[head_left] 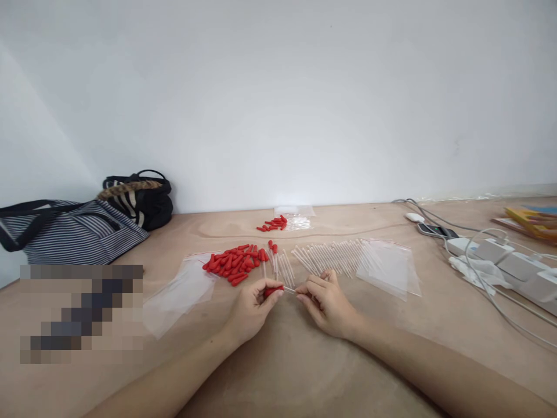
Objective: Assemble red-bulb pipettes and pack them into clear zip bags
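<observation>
lower left: dark shape (89, 313) pixelated | right edge: white adapter (539, 285) cropped | centre: left hand (252, 310) part-hides red bulb (272, 291)

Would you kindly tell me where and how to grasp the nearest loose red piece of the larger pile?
Probably pinch the red piece across its middle, from the near side: it is long and lies roughly sideways, with other red pieces behind it.

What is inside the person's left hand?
The left hand holds a red bulb, with a thin clear tube extending toward the right hand. The bulb's finger-covered parts cannot be seen.
</observation>
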`<state>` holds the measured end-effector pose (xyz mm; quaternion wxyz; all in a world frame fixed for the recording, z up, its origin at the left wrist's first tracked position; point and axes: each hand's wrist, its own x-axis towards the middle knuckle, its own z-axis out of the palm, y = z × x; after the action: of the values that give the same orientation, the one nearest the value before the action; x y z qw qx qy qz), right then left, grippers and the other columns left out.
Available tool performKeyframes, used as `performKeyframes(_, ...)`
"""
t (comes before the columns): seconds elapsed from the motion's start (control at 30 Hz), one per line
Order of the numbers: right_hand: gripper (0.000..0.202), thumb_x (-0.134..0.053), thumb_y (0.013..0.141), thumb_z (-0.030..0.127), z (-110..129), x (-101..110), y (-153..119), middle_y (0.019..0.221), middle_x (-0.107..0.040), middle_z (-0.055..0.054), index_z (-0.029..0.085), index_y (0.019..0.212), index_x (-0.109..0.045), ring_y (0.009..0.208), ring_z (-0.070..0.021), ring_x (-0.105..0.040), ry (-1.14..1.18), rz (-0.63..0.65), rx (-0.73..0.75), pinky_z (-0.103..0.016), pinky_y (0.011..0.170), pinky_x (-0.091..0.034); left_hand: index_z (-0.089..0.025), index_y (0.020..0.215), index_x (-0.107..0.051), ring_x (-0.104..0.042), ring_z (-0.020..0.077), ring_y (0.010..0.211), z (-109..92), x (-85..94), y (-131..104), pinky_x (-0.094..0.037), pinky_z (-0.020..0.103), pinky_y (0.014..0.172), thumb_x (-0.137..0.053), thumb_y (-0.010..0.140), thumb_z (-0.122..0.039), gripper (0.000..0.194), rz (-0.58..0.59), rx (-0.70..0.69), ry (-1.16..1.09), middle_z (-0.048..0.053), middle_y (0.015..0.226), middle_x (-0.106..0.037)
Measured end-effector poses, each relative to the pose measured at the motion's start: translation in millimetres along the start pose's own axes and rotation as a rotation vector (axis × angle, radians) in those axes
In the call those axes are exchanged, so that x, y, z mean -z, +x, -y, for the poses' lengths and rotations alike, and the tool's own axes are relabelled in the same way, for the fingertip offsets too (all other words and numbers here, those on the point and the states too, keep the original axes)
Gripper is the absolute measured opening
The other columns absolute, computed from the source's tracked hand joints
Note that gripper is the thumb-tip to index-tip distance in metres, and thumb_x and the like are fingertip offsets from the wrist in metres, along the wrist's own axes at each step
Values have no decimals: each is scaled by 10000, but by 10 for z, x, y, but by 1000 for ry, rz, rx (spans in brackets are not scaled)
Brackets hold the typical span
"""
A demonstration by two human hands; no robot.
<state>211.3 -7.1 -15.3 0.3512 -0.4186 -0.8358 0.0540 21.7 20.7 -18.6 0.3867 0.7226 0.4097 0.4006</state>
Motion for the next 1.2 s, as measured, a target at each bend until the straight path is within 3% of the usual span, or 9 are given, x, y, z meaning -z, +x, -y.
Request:
performKeyframes(0.3, 158, -386, 810, 141, -20, -4, -18, 683, -536, 9, 167, 821, -542, 616, -105, -455, -80, -39, 111, -311, 721, -220, -139, 813, -666, -633, 179, 736, -41, -19, 21, -511, 285, 707, -637, 658, -262, 201, -20, 68, -151, 47, 779, -703)
performKeyframes(0.57, 223, -347, 815, 127, -72, 4, -25, 653, -514, 11, 163, 810, -567, 554, -91, -401, -202, -72, 243, -321, 717, -210, -133, 782, -680, -620, 176, 668, -55, -16, -4, -512, 290, 650, -654, 638, -284, 210, 18, 82, -134, 52, 731, -701)
performKeyframes(1.03, 210, -378, 803, 142, -82, -12, 0, 664, -528, 13, 177, 822, -584, 555, -86, -416, -220, -40, 201, -312, 713, -208, -142, 795, -672, -606, 165, 655, -66, -31, -9, -501, 275, 624, -640, 664, -288, 199, 70, 79, -114, 40, 720, -687)
performKeyframes(1.2, 198, -398, 846, 220, -114, 60, 23, 683, -575, 13, 201, 863, -594, 607, -95, -471, -218, -23, 187, -331, 751, -195, -139, 804, -660, -608, 168, 686, -108, 0, 24, -497, 275, 646, -613, 679, -270, 187, 67, 53, -70, 42, 749, -687)
